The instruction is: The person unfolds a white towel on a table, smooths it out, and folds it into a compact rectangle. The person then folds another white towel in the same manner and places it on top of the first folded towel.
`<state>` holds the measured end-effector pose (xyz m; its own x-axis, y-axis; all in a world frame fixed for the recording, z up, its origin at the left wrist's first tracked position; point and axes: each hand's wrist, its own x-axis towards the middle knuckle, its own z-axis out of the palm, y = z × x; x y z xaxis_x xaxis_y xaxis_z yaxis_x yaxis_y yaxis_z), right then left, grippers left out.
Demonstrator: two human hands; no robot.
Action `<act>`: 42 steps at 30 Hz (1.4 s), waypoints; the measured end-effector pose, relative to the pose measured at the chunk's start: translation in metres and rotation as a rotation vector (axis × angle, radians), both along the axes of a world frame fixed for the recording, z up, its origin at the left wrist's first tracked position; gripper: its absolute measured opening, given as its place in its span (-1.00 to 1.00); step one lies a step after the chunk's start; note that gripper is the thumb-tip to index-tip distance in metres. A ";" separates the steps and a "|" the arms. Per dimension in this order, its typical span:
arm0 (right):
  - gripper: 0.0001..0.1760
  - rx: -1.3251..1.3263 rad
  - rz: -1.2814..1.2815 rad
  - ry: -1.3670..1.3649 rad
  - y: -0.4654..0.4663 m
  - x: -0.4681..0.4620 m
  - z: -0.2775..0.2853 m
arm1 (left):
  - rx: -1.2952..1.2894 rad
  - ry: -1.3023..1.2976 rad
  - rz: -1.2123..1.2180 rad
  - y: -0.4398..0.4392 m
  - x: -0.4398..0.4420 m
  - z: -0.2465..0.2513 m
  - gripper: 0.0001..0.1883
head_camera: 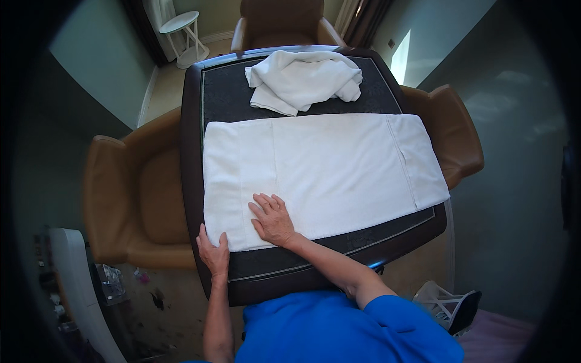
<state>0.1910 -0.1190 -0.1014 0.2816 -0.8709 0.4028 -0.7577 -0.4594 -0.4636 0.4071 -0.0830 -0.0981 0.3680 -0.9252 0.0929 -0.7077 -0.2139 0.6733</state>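
A white towel (336,168) lies folded flat across a dark table (254,265), with fold lines running near both ends. My right hand (273,220) rests palm down on its left part, near the front edge, fingers spread. At the towel's front left corner is my left hand (213,252), thumb on the cloth side and fingers along the table's left edge. Whether those fingers pinch the cloth is hidden. Farther back on the table sits a second white towel (304,79), crumpled in a loose heap.
Brown armchairs stand at the left (159,199), right (458,136) and far side (281,22) of the table. A small round white side table (179,22) is at the back left. On the floor at the lower left lies a clear plastic item (111,281). A stool (447,301) stands at the lower right.
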 end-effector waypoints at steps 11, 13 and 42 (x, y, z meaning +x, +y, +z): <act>-0.32 0.522 0.235 -0.619 0.031 0.021 0.057 | -0.074 0.841 -0.024 0.001 -0.023 0.042 -0.69; -0.36 0.825 0.234 -1.019 0.027 0.017 0.051 | -0.094 0.701 -0.060 -0.005 -0.048 0.055 -0.71; -0.74 0.555 -0.367 -1.013 0.063 -0.205 0.059 | -0.095 0.117 -0.228 -0.033 -0.217 0.054 -0.57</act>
<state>-0.0141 -0.0565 -0.0427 -0.2447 -0.9570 -0.1559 0.0197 0.1559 -0.9876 0.1905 -0.1164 -0.0442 0.1644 -0.9746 0.1523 -0.6469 0.0100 0.7625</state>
